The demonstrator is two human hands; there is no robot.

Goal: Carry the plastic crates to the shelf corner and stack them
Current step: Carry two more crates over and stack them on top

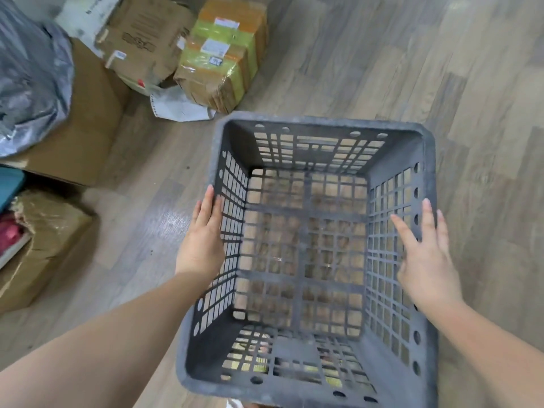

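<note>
A dark grey plastic crate with lattice walls and an empty inside fills the middle of the head view, seen from above over a wooden floor. My left hand lies flat against the outside of its left rim, fingers straight and together. My right hand hovers over the right rim with fingers spread, the fingertips at or just above the edge. Neither hand is wrapped around the crate. Whether the crate rests on the floor or is lifted, I cannot tell.
Cardboard boxes and a taped yellow-green parcel stand at the back left. A grey plastic bag sits on a large box at the left. Another wrapped box is at the lower left. Wooden floor stretches to the right.
</note>
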